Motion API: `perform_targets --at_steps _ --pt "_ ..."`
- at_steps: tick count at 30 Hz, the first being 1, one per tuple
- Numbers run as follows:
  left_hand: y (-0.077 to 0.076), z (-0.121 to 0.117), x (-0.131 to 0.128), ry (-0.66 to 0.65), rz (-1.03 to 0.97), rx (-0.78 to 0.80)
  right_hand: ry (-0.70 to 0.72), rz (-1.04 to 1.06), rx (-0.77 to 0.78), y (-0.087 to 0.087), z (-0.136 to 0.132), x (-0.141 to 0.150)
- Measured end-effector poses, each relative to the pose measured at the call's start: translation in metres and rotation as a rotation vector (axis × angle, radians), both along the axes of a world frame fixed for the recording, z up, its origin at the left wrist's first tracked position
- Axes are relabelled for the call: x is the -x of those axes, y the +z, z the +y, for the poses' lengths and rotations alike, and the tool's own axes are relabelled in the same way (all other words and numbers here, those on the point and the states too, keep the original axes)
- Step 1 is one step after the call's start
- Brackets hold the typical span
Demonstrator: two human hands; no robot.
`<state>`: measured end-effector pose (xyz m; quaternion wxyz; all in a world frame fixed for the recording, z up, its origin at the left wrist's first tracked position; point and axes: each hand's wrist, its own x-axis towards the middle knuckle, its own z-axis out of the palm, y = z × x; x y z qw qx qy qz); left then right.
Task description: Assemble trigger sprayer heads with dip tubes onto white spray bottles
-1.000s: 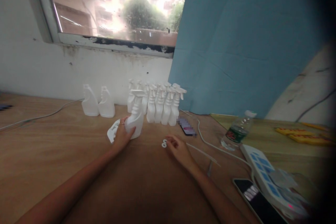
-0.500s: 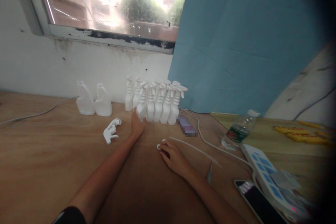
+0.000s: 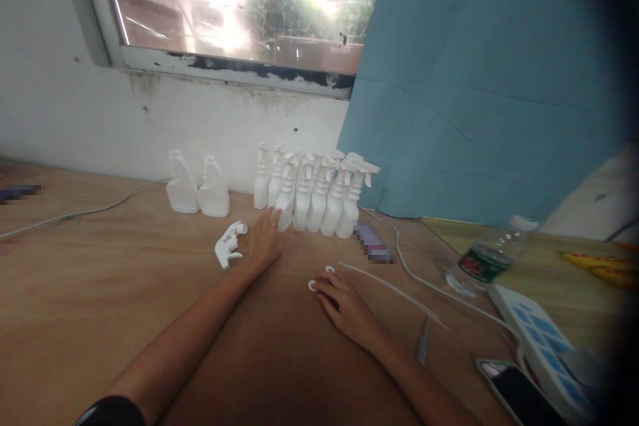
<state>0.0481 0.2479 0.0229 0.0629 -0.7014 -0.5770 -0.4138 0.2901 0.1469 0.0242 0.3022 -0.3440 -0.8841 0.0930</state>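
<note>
Sprayer-topped bottles [image 3: 319, 203]: stood clustered, heads on.
Bare bottles [image 3: 214, 196]: two stood apart, upright, without heads.
Our left hand [image 3: 264, 239]: fingers part-curled against the cluster's near-left bottle [image 3: 286, 203]; we couldn't tell how firmly.
Our right hand [image 3: 350, 311]: fingers loosely bent, half open, touching one white ring [image 3: 312, 285], gripping nothing.
Loose spray head [image 3: 228, 245]: lay unfitted.
Thin tubing [image 3: 389, 287]: lay unfitted.
Second ring [image 3: 330, 269]: lay loose.

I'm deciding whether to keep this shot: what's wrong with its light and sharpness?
Head view: the window is blown out in places, with glare lines across its left part; darkness and blur swallow the right edge; the power strip smears towards it; the white spray bottles look soft, with little surface detail; an object beside them is pixelated.
</note>
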Motion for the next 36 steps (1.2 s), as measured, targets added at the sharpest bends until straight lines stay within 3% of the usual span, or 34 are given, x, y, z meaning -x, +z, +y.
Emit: perform_targets --at_steps 6,9,12,19,24,29,32,36 --pt "0.006 -0.022 0.044 0.255 0.14 0.149 0.147 -0.016 0.015 0.003 -0.01 0.02" --pt "0.007 -0.026 0.049 0.268 0.202 0.214 0.179 -0.019 -0.012 0.001 -0.011 0.025" --pt "0.008 -0.039 0.034 0.128 0.301 0.225 0.191 -0.002 -0.031 0.0 -0.01 0.025" --pt "0.006 -0.089 -0.006 -0.361 0.468 0.155 0.182 0.006 0.009 0.003 -0.01 0.024" --pt "0.005 -0.096 -0.001 -0.594 0.19 0.174 0.081 0.146 0.055 0.005 -0.002 0.025" --pt "0.008 -0.095 0.001 -0.738 -0.162 0.383 -0.054 0.32 -0.112 -0.002 0.012 0.029" --pt "0.01 -0.097 0.0 -0.795 -0.176 0.448 0.015 0.268 -0.125 -0.002 0.013 0.031" --pt "0.013 -0.097 -0.002 -0.848 -0.212 0.423 0.135 0.223 -0.13 0.005 0.008 0.031"
